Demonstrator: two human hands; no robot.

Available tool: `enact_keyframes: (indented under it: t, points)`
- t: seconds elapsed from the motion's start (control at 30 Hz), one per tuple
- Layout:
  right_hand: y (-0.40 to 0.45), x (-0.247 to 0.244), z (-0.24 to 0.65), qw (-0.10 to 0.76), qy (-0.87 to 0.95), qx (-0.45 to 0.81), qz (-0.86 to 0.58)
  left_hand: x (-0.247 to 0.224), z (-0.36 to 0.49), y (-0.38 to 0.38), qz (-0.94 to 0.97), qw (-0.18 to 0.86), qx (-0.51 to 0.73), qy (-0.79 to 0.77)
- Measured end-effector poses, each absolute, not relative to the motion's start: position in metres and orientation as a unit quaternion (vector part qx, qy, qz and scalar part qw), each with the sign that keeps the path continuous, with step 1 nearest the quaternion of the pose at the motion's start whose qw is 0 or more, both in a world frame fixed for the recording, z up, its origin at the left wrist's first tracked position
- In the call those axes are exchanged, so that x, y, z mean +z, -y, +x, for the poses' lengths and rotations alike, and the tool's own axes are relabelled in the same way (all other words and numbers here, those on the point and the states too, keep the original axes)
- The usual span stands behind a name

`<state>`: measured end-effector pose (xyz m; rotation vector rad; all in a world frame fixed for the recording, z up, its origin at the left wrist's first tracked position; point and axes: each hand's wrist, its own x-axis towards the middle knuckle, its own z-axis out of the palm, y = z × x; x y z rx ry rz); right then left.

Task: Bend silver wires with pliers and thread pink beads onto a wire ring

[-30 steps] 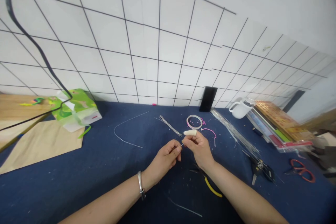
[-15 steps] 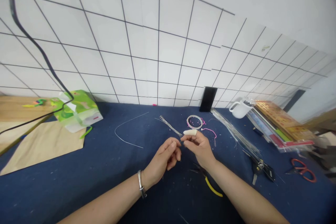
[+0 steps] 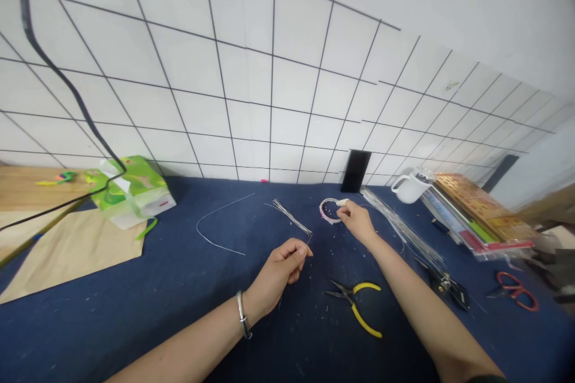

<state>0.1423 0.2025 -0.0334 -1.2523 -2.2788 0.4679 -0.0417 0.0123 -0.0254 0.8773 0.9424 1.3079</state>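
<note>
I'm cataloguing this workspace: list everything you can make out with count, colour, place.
Short wire bundle: 1, silvery, centre
Long wire bundle: 1, silvery, right
Bent wire: 1, silvery, centre left
Ring: 1, pinkish white, centre right
Pliers: 1, yellow handles, front
Slab: 1, black, back
Mug: 1, white, back right
Book stack: 1, multicoloured, right
Scissors: 1, red handles, right
Keyring: 1, dark, right
Packet: 1, green, back left
Sheet: 1, tan, left
Board: 1, tan, far left
Cable: 1, black, left
Scrap: 1, pink, back centre
Cloth: 1, blue, underneath
Wall: 1, white, behind
Bracelet: 1, silver, left wrist
Left hand: 1, bare, centre
Right hand: 1, white finger cover, at ring
</note>
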Motion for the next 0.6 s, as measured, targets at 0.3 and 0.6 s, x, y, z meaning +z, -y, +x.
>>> enact_keyframes:
  t: [0.3,0.6]
  points:
    - [-0.217,-0.040,0.118,0.139,0.884,0.078,-0.439,-0.026,-0.041,-0.011,0.383,0.620,0.542,-0.418]
    - [-0.215,-0.030,0.109,0.095,0.921,0.083,-0.369,-0.031,-0.041,-0.014,0.363,0.632,0.526,-0.438]
